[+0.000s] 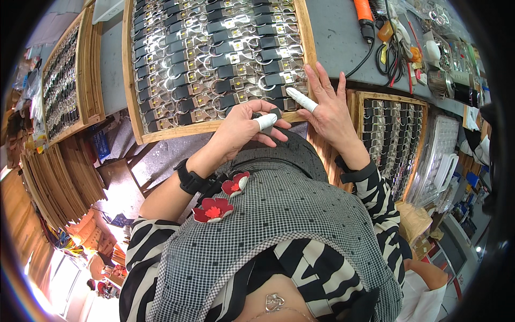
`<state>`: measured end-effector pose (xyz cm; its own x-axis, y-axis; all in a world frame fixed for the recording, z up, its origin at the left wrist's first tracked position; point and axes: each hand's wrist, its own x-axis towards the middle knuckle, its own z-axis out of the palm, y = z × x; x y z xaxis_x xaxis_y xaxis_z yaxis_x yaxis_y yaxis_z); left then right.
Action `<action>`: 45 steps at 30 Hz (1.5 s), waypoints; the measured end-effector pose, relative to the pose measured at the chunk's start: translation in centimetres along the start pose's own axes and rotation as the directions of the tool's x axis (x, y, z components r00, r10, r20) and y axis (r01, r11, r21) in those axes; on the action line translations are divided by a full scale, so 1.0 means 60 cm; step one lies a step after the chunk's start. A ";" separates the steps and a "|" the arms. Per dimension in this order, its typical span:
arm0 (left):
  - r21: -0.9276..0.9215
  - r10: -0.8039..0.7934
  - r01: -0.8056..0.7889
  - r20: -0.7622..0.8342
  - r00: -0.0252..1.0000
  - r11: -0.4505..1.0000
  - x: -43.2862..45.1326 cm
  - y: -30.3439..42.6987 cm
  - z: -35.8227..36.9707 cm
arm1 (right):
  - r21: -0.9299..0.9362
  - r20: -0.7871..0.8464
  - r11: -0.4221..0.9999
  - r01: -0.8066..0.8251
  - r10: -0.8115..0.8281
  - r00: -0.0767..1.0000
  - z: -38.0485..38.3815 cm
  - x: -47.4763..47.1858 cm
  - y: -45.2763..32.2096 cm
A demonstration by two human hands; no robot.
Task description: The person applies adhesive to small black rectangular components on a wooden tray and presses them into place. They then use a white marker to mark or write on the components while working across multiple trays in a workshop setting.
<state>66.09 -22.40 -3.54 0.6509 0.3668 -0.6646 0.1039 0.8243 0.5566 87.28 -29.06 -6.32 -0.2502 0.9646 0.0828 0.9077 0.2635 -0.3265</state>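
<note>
My left hand [245, 124] is at the near edge of a wooden-framed tray [177, 135], palm partly turned up. A small dark grey, strap-like piece [267, 129] is held under its thumb, which wears a white finger cot; the fingers partly hide the piece. My right hand [332, 112] spreads its fingers over the tray's near right corner. Its index finger, also in a white cot, points at the end of a row of key rings [241, 68] with black straps and silvery metal fittings. These lie in close rows across the tray. Nothing shows in the right hand.
A second framed tray of key rings [392, 133] is at the right, another tray [62, 80] at the left. An orange-handled tool [363, 12] with a black cord lies on the grey table [334, 36]. Wooden frames [60, 181] are stacked at the left. Another person's arm [426, 273] shows lower right.
</note>
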 end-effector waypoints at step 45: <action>-0.024 0.048 -0.049 -0.045 0.998 0.998 0.020 0.023 0.000 | -0.061 -0.117 0.998 -0.007 0.000 0.993 0.010 0.034 -0.002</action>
<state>67.02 -20.82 -3.55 0.6210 0.4249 -0.6586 0.0535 0.8154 0.5764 86.46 -27.11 -6.66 -0.2091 0.9588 0.1925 0.9282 0.2565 -0.2694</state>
